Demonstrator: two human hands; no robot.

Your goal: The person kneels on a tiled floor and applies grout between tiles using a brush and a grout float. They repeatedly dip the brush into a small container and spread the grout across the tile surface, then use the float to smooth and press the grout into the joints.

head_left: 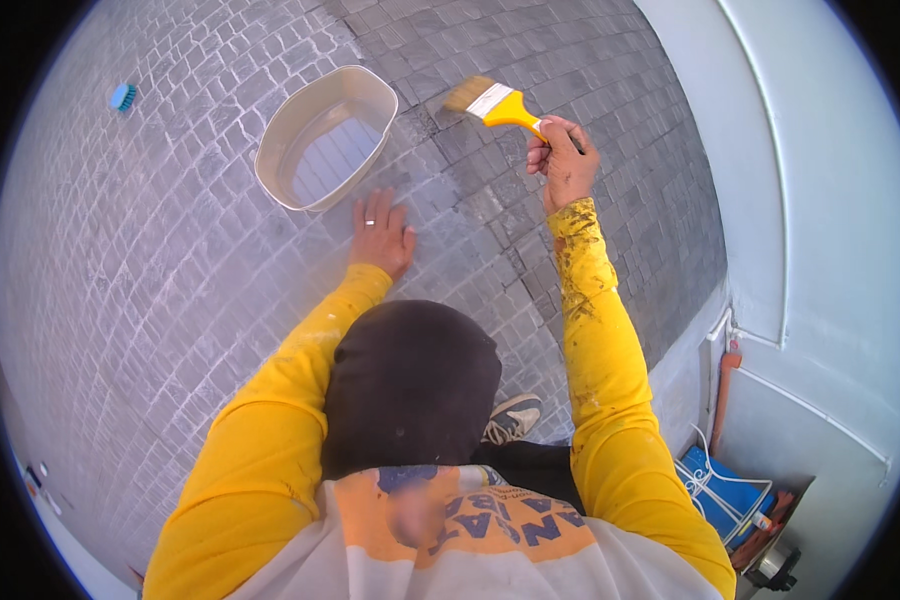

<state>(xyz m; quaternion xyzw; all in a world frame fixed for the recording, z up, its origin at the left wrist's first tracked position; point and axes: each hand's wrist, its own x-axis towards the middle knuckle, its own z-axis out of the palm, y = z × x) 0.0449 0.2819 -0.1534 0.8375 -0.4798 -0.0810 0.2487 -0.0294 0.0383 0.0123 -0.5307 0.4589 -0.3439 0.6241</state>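
My right hand grips the yellow handle of a wide paintbrush. Its tan bristles point left, over the darker part of the paving. My left hand holds nothing; its fingers are apart and reach down toward the paving stones, just below the basin's near rim. An oval cream basin with clear-looking liquid in it stands on the paving ahead of that hand. Whether the left palm presses on the ground cannot be made out.
A blue scrub brush lies at the far left. Along the right runs a pale wall with white pipes. By its foot at the lower right sits a blue object with white cable across it. My shoe shows below.
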